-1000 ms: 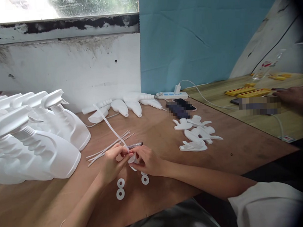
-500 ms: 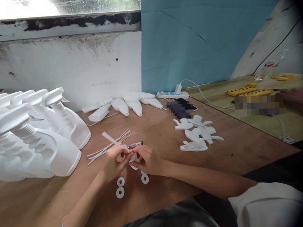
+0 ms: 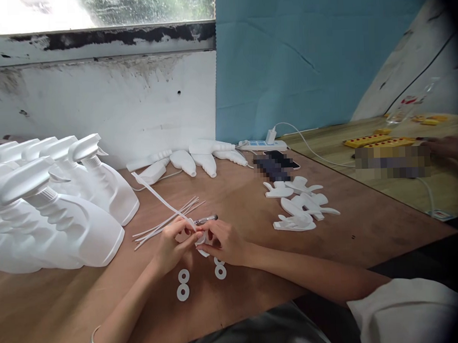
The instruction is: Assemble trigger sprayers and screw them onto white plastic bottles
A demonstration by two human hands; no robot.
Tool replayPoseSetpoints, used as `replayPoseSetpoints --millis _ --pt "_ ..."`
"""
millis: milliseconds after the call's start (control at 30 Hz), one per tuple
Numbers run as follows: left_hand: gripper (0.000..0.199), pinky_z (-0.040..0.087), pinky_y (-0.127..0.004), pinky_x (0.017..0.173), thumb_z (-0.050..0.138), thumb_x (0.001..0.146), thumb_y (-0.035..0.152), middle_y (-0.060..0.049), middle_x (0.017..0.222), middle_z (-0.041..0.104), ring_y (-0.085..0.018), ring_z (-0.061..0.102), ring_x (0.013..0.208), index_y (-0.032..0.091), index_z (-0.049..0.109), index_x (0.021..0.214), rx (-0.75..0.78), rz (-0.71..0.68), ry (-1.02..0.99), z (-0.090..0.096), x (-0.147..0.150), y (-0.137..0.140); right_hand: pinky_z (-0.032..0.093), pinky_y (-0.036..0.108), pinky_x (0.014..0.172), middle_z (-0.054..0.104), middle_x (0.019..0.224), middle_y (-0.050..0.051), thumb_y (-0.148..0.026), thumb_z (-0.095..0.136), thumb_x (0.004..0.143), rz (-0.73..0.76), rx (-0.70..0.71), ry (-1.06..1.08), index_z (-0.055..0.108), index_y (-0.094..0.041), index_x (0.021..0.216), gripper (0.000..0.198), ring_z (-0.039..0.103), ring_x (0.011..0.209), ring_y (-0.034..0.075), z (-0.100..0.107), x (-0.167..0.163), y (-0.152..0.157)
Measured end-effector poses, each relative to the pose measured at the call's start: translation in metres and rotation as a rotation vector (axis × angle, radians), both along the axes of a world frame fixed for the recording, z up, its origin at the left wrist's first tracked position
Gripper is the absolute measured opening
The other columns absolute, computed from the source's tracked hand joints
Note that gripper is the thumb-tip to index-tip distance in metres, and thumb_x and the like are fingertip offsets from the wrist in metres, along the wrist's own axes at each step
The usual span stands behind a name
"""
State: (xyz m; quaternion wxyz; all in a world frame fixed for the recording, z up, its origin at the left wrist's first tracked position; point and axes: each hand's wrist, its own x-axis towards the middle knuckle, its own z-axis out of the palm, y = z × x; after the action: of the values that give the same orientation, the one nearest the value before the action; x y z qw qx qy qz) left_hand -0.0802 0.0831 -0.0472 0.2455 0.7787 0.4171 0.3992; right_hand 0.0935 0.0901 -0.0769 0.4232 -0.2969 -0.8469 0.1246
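My left hand [image 3: 176, 246] is closed at the lower end of a thin white tube [image 3: 158, 195], its thumb and forefinger pinched. The tube slants up and left from the fingers. My right hand [image 3: 227, 244] meets it, its fingers closed round a small white plastic spray-head part [image 3: 203, 252], mostly hidden between the hands. Just behind the fingertips lies a small screwdriver [image 3: 207, 220] with a clear handle. Several loose white tubes [image 3: 156, 233] rest beyond my left hand. White ring washers [image 3: 183, 292] lie on the brown table [image 3: 252, 296] below the hands.
White spray bottles [image 3: 91, 221] stand in rows at the left. Several empty-looking white bottles [image 3: 205, 165] lie along the wall. White trigger heads [image 3: 298, 221] sit to the right, near phones [image 3: 283, 158] and a power strip [image 3: 258, 145]. Another person's hand [image 3: 448, 148] is at the far right.
The white tube's free end now reaches farther up and left, and more of its length shows. Both hands stay together in nearly the same place. The view has shifted slightly.
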Motion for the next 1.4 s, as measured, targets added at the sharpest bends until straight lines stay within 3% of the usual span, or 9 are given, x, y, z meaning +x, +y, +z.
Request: replayPoseSetpoints --millis 133,400,567,700,867,1000,1067,1267,1400 --pt "0.019 0.039 -0.029 0.073 0.058 0.078 0.030 -0.005 0.090 0.057 -0.017 0.050 0.082 0.019 0.056 0.092 0.020 0.030 -0.024 0.005 -0.002 0.000 0.044 0.023 0.056 0.057 0.072 0.001 -0.035 0.055 0.079 0.001 -0.192 0.062 0.049 -0.018 0.101 0.028 0.054 0.061 0.012 0.003 0.002 0.001" --pt "0.080 0.031 -0.043 0.091 0.074 0.054 0.047 -0.011 0.121 0.047 -0.029 0.040 0.110 0.022 0.040 0.122 0.057 -0.100 0.301 0.001 -0.007 0.005 0.048 0.028 0.073 0.059 0.095 0.005 -0.036 0.051 0.082 0.147 -0.581 0.437 0.045 -0.020 0.104 0.028 0.057 0.084 0.014 0.001 0.003 0.006" --pt "0.039 0.033 -0.038 0.083 0.063 0.068 0.032 -0.009 0.109 0.055 -0.026 0.046 0.100 0.018 0.051 0.102 0.192 -0.015 0.466 -0.005 -0.003 0.005 0.048 0.028 0.074 0.060 0.093 0.003 -0.036 0.054 0.080 0.226 -0.665 0.404 0.048 -0.019 0.101 0.027 0.058 0.083 0.013 0.004 0.001 0.002" --pt "0.026 0.032 -0.037 0.081 0.053 0.070 0.020 -0.009 0.102 0.057 -0.025 0.047 0.098 0.016 0.051 0.095 0.220 0.009 0.462 -0.005 -0.005 0.006 0.048 0.028 0.075 0.062 0.089 0.003 -0.034 0.051 0.083 0.251 -0.717 0.282 0.050 -0.018 0.098 0.022 0.059 0.083 0.013 0.021 0.000 0.004" --pt "0.018 0.033 -0.036 0.079 0.042 0.073 0.013 -0.010 0.100 0.055 -0.024 0.048 0.094 0.015 0.049 0.089 0.246 0.103 0.344 0.001 -0.013 0.008 0.049 0.026 0.069 0.064 0.093 0.003 -0.030 0.054 0.081 0.159 -0.555 0.038 0.052 -0.019 0.099 0.021 0.061 0.080 0.013 0.052 0.006 0.032" --pt "0.017 0.034 -0.035 0.078 0.043 0.072 0.015 -0.010 0.093 0.054 -0.023 0.049 0.088 0.014 0.049 0.088 0.281 0.195 0.239 0.004 -0.015 0.008 0.047 0.025 0.064 0.064 0.086 0.004 -0.021 0.046 0.084 -0.095 -0.285 -0.292 0.053 -0.017 0.094 0.013 0.060 0.073 0.013 0.068 0.024 0.089" --pt "0.013 0.035 -0.035 0.077 0.044 0.072 0.016 -0.009 0.089 0.055 -0.023 0.049 0.085 0.015 0.049 0.084 0.272 0.204 0.208 0.004 -0.014 0.007 0.046 0.026 0.071 0.064 0.091 0.005 -0.015 0.045 0.081 -0.328 -0.125 -0.577 0.054 -0.018 0.094 0.015 0.060 0.081 0.015 0.071 0.037 0.125" --pt "0.007 0.035 -0.033 0.075 0.047 0.073 0.018 -0.006 0.083 0.058 -0.020 0.050 0.080 0.017 0.051 0.079 0.251 0.227 0.183 0.004 -0.012 0.006 0.035 0.046 0.087 0.047 0.118 0.024 -0.007 0.048 0.072 -0.674 -0.093 -0.671 0.045 -0.005 0.110 0.038 0.043 0.109 0.034 0.053 0.071 0.212" --pt "0.003 0.034 -0.031 0.073 0.047 0.073 0.017 -0.004 0.076 0.057 -0.018 0.050 0.075 0.017 0.050 0.073 0.245 0.227 0.210 0.003 -0.012 0.008 0.030 0.049 0.091 0.037 0.128 0.023 -0.008 0.046 0.072 -0.799 -0.094 -0.682 0.036 -0.005 0.119 0.048 0.035 0.115 0.035 0.041 0.078 0.243"
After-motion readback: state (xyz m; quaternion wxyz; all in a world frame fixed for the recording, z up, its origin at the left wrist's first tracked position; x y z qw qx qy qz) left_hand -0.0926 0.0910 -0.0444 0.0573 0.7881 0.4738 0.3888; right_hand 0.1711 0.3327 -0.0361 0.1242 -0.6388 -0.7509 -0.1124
